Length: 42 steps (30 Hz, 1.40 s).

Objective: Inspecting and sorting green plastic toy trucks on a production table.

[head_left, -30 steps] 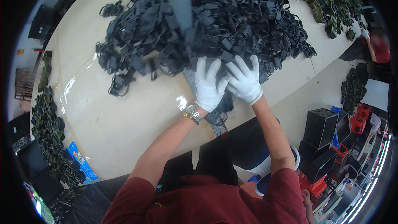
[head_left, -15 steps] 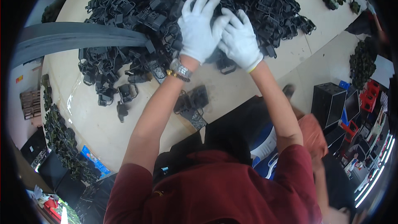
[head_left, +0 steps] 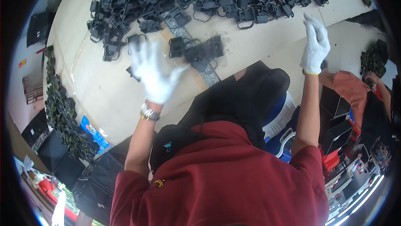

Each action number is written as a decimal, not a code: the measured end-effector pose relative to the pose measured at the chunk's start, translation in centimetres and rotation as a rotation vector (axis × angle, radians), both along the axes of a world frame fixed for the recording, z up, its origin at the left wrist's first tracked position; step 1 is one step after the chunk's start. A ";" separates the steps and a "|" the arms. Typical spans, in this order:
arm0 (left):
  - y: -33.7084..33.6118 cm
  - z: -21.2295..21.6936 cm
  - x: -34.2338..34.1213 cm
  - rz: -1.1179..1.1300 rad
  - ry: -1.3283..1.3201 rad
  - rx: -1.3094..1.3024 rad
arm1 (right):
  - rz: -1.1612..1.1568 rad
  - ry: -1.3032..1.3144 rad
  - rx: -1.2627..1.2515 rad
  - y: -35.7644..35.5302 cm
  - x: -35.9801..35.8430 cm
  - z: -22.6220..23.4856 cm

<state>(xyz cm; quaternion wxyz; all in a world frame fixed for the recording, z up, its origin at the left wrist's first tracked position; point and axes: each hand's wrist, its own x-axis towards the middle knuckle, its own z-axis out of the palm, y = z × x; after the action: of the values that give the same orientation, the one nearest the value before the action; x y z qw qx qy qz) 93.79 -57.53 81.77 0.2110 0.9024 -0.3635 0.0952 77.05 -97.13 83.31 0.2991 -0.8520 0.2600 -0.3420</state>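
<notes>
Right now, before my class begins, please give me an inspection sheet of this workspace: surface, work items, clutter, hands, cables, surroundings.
Surface: pale tabletop, with a speckled grey strip.
Work items: heap of dark framed parts; a small group of parts lies apart, nearer the person.
Clutter: blue printed sheet by the left edge, beside a row of green-and-black pieces.
Hands: left hand white-gloved, motion-blurred, fingers spread; right hand white-gloved, fingers extended close together. Neither visibly grips anything.
Cables: nothing seen.
Surroundings: another person in orange-brown clothing at right; wooden pallet at far left.
</notes>
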 end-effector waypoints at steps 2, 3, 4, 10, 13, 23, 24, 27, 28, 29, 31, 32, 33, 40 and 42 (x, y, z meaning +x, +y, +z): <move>8.1 -2.6 -1.0 0.236 0.069 0.075 | -0.131 -0.027 0.223 0.6 -3.5 -2.5; 11.6 -3.8 -0.8 0.353 0.099 0.122 | -0.197 0.040 0.288 1.0 -5.3 -3.8; 14.8 -4.9 0.0 0.366 0.093 0.114 | -0.258 0.108 0.357 1.8 -6.6 -5.0; 12.8 -7.9 4.0 0.103 0.441 -0.175 | 0.831 0.357 0.054 18.3 -2.7 -4.8; 8.0 -8.3 3.6 -0.155 0.394 -0.193 | 1.002 0.462 0.006 23.8 0.8 -6.1; -7.0 -5.1 -2.5 -0.119 0.128 0.164 | 0.637 0.247 0.089 12.4 -1.7 -5.6; -8.0 -5.1 -2.1 -0.115 0.133 0.186 | 0.618 0.267 0.087 10.0 -3.4 -5.4; -9.7 -6.7 -0.2 -0.084 0.069 0.167 | 0.247 0.333 0.260 3.3 -8.0 -9.1; -10.5 -7.0 0.1 -0.088 0.056 0.190 | 0.075 0.521 0.291 0.4 -10.4 -12.9; -11.3 -7.1 0.3 -0.087 0.046 0.213 | -0.076 0.680 0.339 -2.2 -12.2 -17.2; -12.0 -7.5 1.0 -0.134 0.021 0.155 | -0.037 1.153 0.325 -7.1 -13.3 -21.6; -12.3 -8.2 0.9 -0.127 0.003 0.146 | 0.098 1.373 0.337 -9.5 -14.2 -23.9; -12.2 -8.6 1.2 -0.135 -0.009 0.141 | 0.193 1.447 0.372 -11.3 -15.3 -25.9; -12.7 -8.1 1.4 -0.141 -0.047 0.125 | 0.314 1.451 0.386 -14.9 -17.7 -26.4; -13.0 -8.0 1.1 -0.144 -0.045 0.133 | 0.257 1.451 0.381 -14.4 -19.1 -26.2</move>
<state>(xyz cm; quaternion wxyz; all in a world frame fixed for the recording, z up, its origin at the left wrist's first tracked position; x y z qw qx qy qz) 94.94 -70.50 73.75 0.1488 0.8836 -0.4374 0.0756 57.90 -111.58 57.16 0.2327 -0.8203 0.3449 0.3924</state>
